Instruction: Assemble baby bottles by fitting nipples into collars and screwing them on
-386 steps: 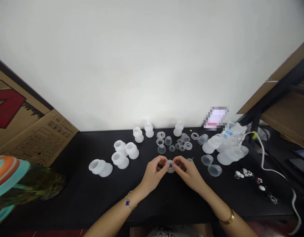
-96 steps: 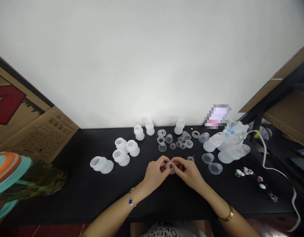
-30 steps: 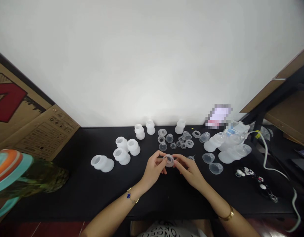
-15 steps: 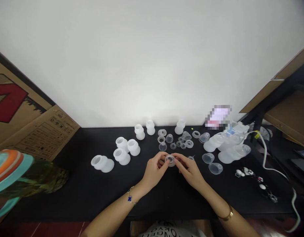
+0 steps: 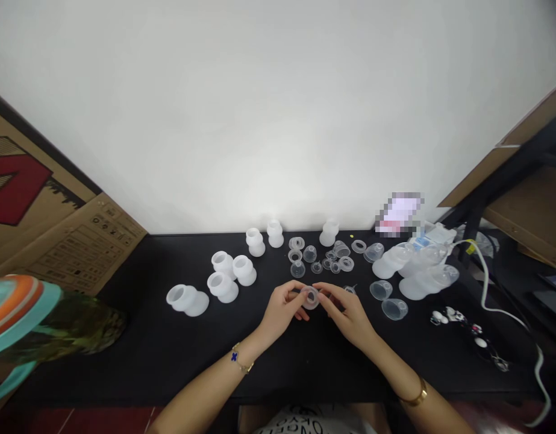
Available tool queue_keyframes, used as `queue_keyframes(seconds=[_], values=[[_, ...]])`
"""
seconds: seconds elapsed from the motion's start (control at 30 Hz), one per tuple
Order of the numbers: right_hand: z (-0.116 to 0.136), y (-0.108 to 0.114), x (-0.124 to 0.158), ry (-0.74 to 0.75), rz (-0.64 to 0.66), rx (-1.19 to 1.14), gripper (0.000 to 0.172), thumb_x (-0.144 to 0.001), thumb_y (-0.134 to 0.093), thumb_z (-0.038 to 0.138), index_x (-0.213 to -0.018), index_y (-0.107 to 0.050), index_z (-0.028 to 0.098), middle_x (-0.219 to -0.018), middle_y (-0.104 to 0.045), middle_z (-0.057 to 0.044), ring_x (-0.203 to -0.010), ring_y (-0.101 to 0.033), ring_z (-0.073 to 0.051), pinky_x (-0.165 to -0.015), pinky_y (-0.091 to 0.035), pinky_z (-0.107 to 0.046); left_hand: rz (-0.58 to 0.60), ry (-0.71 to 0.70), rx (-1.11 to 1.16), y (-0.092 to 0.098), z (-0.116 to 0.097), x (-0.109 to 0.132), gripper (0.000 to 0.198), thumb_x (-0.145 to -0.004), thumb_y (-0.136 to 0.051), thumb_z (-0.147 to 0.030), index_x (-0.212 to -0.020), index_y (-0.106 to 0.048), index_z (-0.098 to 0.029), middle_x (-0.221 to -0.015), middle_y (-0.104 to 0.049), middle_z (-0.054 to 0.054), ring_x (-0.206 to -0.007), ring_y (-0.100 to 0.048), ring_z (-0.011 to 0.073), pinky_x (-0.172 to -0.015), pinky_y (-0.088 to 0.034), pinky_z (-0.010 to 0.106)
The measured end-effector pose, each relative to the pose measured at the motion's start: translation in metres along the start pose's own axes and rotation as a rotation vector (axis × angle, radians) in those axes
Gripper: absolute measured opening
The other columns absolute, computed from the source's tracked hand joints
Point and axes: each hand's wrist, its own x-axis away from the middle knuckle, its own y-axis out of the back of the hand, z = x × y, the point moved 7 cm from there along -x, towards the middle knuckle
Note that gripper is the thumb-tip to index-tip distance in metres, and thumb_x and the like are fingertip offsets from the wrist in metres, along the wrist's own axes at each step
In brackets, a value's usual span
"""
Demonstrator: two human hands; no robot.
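My left hand [image 5: 281, 312] and my right hand [image 5: 345, 312] meet over the black table [image 5: 146, 355], both pinching one small clear silicone ring piece [image 5: 311, 297] between their fingertips. The piece is held just above the table, its opening facing me. Behind it lie several small clear rings and caps [image 5: 323, 256]. A tiny clear part [image 5: 349, 290] rests just past my right fingers.
White silicone cup-shaped parts [image 5: 223, 280] stand at the left and back. Clear funnel-shaped cups [image 5: 413, 271] pile at the right, with a white cable [image 5: 490, 295] and small trinkets [image 5: 462, 325]. A cardboard box [image 5: 56, 229] leans at the left, a colourful object [image 5: 15, 319] before it.
Both hands have kept working the clear ring piece in the same spot, turning it slightly between the fingertips. Nothing else on the table has moved.
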Motion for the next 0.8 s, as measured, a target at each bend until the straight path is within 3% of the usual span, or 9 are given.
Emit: queue_keyframes(seconds=[0.27,0.43,0.7,0.8], values=[[0.003,0.001,0.000,0.013,0.015,0.011,0.033,-0.098,-0.053,0.043,-0.115,-0.071,0.021,-0.092,-0.075,-0.006,-0.066,-0.062,-0.016,-0.056,-0.048,-0.025,0.017,-0.004,0.016,-0.001,-0.001,-0.001,0.038,-0.084,-0.067,-0.053,-0.087,-0.062,-0.015,-0.061,-0.067,0.001,-0.040,-0.058,0.0103,-0.040,-0.040,0.018],[0.003,-0.001,0.000,-0.009,0.044,-0.010,0.037,-0.096,-0.057,0.045,-0.120,-0.068,0.020,-0.087,-0.074,-0.004,-0.061,-0.059,-0.014,-0.054,-0.048,-0.024,-0.041,-0.045,-0.018,0.001,-0.005,0.002,0.034,-0.086,-0.065,-0.049,-0.086,-0.060,-0.016,-0.055,-0.061,-0.003,-0.041,-0.057,0.0103,-0.044,-0.042,0.019],[0.000,-0.003,0.001,0.002,0.049,0.000,0.038,-0.097,-0.054,0.043,-0.126,-0.066,0.021,-0.093,-0.075,-0.006,-0.065,-0.064,-0.016,-0.053,-0.050,-0.025,-0.074,-0.156,-0.192,0.002,-0.015,0.009,0.023,-0.093,-0.060,-0.042,-0.101,-0.060,-0.021,-0.066,-0.066,-0.002,-0.054,-0.063,0.0135,-0.053,-0.047,0.022],[-0.001,-0.002,0.002,0.025,0.038,0.023,0.036,-0.099,-0.053,0.041,-0.125,-0.068,0.022,-0.099,-0.076,-0.007,-0.070,-0.066,-0.018,-0.056,-0.052,-0.026,-0.080,-0.175,-0.275,0.003,-0.016,0.010,0.024,-0.093,-0.059,-0.043,-0.096,-0.064,-0.020,-0.069,-0.069,0.000,-0.057,-0.065,0.0147,-0.054,-0.047,0.022]])
